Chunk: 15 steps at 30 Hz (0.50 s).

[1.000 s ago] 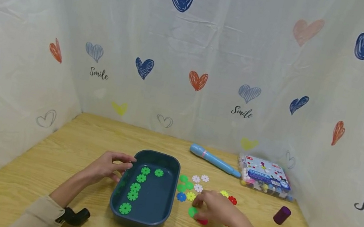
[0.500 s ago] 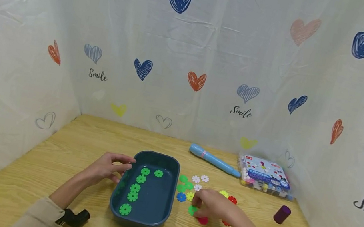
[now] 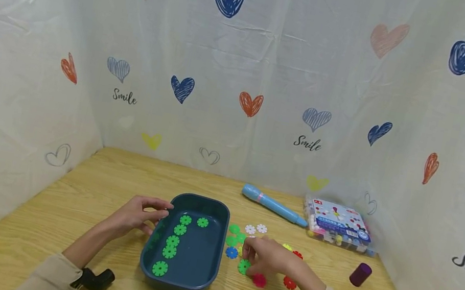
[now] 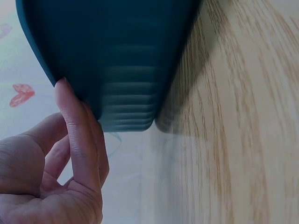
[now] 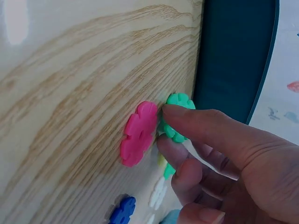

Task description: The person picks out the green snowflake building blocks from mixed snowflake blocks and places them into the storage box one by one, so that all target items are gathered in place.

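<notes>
My left hand (image 3: 138, 216) touches the left rim of a dark blue-green tray (image 3: 214, 271); its fingers (image 4: 77, 126) lie fairly straight against the wall in the left wrist view. Several green snowflake discs (image 3: 172, 240) lie inside the tray. To the tray's right, my right hand (image 3: 271, 256) pinches another green snowflake disc (image 5: 180, 100) between thumb and finger, low over the table. A pink snowflake disc (image 5: 140, 134) lies close by on the wood. The right hand partly hides the loose discs behind it.
Loose green (image 3: 231, 241), blue (image 3: 231, 252), white (image 3: 262, 228) and red discs (image 3: 289, 282) lie around the right hand. Behind are a light blue toy microphone (image 3: 274, 205) and a clear box of parts (image 3: 341, 226). A purple cylinder (image 3: 360, 275) stands at the right.
My right hand has shifted slightly left with the green disc, leaving the pink disc more in view. My left hand and the tray have stayed in place.
</notes>
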Each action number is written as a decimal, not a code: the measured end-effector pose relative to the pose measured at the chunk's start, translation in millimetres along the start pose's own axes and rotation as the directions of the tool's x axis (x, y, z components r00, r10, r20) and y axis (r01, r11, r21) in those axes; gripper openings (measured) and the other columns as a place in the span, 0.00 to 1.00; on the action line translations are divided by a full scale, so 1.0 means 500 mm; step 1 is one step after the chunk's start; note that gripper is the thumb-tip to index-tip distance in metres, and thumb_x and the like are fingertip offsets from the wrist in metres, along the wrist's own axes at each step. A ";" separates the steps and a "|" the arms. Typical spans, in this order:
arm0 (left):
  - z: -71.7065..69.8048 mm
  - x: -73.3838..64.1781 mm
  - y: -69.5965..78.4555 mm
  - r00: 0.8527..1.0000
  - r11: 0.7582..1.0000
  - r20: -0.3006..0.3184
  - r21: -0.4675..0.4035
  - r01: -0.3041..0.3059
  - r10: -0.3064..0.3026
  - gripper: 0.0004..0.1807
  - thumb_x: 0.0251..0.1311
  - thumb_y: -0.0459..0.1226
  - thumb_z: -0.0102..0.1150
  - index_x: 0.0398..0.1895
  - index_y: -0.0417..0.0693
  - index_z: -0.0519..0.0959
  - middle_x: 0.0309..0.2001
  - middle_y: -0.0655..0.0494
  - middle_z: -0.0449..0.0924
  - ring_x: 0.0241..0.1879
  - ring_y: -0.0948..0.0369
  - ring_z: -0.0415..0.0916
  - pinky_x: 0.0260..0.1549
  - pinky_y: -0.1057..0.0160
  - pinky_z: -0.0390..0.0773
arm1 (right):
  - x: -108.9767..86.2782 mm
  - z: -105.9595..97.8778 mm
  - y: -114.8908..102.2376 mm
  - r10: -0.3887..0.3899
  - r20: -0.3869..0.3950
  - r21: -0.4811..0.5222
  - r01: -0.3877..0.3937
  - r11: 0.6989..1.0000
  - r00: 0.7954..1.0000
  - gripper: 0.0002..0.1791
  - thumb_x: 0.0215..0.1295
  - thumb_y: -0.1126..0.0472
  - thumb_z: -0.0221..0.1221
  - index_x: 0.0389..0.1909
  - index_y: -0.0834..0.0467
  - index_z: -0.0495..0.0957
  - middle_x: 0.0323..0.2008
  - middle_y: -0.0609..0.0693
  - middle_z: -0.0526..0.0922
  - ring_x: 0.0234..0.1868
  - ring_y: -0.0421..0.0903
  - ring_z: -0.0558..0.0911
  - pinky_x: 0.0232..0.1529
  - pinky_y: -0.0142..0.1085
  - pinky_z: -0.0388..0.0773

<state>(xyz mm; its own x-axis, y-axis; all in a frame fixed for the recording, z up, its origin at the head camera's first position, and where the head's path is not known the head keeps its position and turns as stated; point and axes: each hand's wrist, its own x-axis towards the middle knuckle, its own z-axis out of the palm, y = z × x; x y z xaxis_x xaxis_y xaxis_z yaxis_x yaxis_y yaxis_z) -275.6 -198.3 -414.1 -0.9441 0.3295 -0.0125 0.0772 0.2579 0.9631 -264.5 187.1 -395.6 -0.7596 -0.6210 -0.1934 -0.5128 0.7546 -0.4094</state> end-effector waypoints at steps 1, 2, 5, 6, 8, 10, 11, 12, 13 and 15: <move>0.000 0.000 -0.001 1.000 1.000 0.001 -0.001 -0.001 0.001 0.27 0.66 0.44 0.60 0.62 0.36 0.74 0.56 0.39 0.74 0.37 0.57 0.74 0.27 0.61 0.86 | 0.001 0.001 0.004 -0.017 -0.002 0.012 0.017 1.000 1.000 0.15 0.52 0.62 0.72 0.34 0.51 0.74 0.29 0.44 0.78 0.28 0.34 0.73 0.31 0.27 0.73; 0.000 0.000 -0.001 1.000 1.000 0.003 -0.002 -0.001 0.001 0.27 0.67 0.44 0.60 0.62 0.36 0.74 0.56 0.39 0.74 0.37 0.57 0.74 0.27 0.61 0.86 | 0.002 0.001 0.008 -0.035 -0.005 0.020 0.035 0.999 0.999 0.15 0.52 0.62 0.71 0.34 0.52 0.74 0.29 0.44 0.78 0.29 0.34 0.73 0.31 0.27 0.74; 0.001 0.000 -0.002 1.000 1.000 0.005 -0.004 -0.003 0.003 0.27 0.67 0.44 0.60 0.62 0.36 0.74 0.56 0.38 0.74 0.37 0.58 0.75 0.26 0.61 0.85 | 0.003 -0.002 0.017 -0.094 -0.004 0.067 0.094 0.993 0.996 0.13 0.54 0.64 0.69 0.35 0.53 0.75 0.31 0.45 0.80 0.29 0.34 0.75 0.32 0.27 0.75; 0.001 0.000 -0.002 1.000 1.000 0.006 -0.004 -0.004 0.004 0.27 0.67 0.44 0.60 0.62 0.36 0.74 0.56 0.38 0.74 0.37 0.58 0.75 0.26 0.61 0.85 | 0.003 -0.003 0.020 -0.113 0.001 0.088 0.112 0.990 0.994 0.11 0.55 0.66 0.68 0.35 0.54 0.76 0.32 0.46 0.81 0.29 0.34 0.76 0.32 0.27 0.75; 0.002 0.000 -0.002 1.000 1.000 0.008 -0.005 -0.005 0.005 0.27 0.67 0.44 0.60 0.62 0.36 0.74 0.57 0.37 0.73 0.37 0.57 0.75 0.26 0.61 0.85 | 0.002 -0.008 0.024 -0.142 0.013 0.132 0.139 0.981 0.990 0.09 0.57 0.68 0.65 0.36 0.55 0.77 0.32 0.48 0.82 0.29 0.35 0.78 0.31 0.27 0.77; 0.002 0.001 -0.002 1.000 1.000 0.010 -0.007 -0.006 0.006 0.27 0.67 0.44 0.60 0.62 0.36 0.74 0.58 0.37 0.73 0.37 0.57 0.75 0.26 0.61 0.85 | 0.001 -0.014 0.027 -0.165 0.016 0.149 0.161 0.976 0.986 0.07 0.59 0.69 0.63 0.36 0.56 0.77 0.33 0.49 0.83 0.31 0.34 0.79 0.32 0.27 0.78; 0.002 0.001 -0.002 1.000 1.000 0.010 -0.008 -0.006 0.006 0.27 0.66 0.44 0.60 0.62 0.36 0.74 0.58 0.37 0.73 0.37 0.57 0.75 0.26 0.62 0.85 | 0.001 -0.017 0.028 -0.175 0.013 0.147 0.171 0.974 0.985 0.06 0.61 0.69 0.62 0.36 0.56 0.77 0.33 0.49 0.83 0.30 0.34 0.79 0.32 0.27 0.78; 0.002 0.001 -0.002 1.000 1.000 0.010 -0.009 -0.004 0.004 0.27 0.66 0.44 0.60 0.62 0.36 0.74 0.58 0.37 0.72 0.37 0.57 0.75 0.26 0.62 0.85 | 0.001 -0.020 0.028 -0.181 0.006 0.141 0.178 0.974 0.984 0.06 0.61 0.69 0.62 0.36 0.56 0.78 0.33 0.49 0.83 0.31 0.34 0.79 0.32 0.27 0.78; 0.002 0.001 -0.001 1.000 1.000 0.009 -0.008 -0.002 0.002 0.27 0.66 0.44 0.60 0.62 0.36 0.74 0.59 0.37 0.72 0.37 0.57 0.75 0.26 0.62 0.85 | 0.001 -0.026 0.028 -0.185 0.001 0.132 0.184 0.974 0.983 0.06 0.62 0.69 0.61 0.37 0.56 0.78 0.33 0.48 0.83 0.30 0.34 0.79 0.32 0.27 0.78; 0.001 0.001 0.001 1.000 1.000 0.004 -0.007 0.001 -0.001 0.27 0.66 0.45 0.60 0.62 0.36 0.74 0.59 0.37 0.72 0.37 0.57 0.75 0.26 0.62 0.85 | 0.002 -0.038 0.026 -0.190 -0.018 0.103 0.191 0.976 0.982 0.05 0.64 0.68 0.60 0.38 0.56 0.79 0.33 0.47 0.83 0.30 0.35 0.79 0.31 0.26 0.78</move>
<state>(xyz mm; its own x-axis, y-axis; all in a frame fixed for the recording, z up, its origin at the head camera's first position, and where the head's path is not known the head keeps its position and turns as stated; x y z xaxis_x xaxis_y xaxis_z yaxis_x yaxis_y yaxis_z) -276.0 -197.7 -413.9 -0.9428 0.3329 -0.0141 0.0745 0.2521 0.9648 -279.4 200.4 -384.0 -0.6552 -0.7493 -0.0961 -0.6046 0.5964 -0.5280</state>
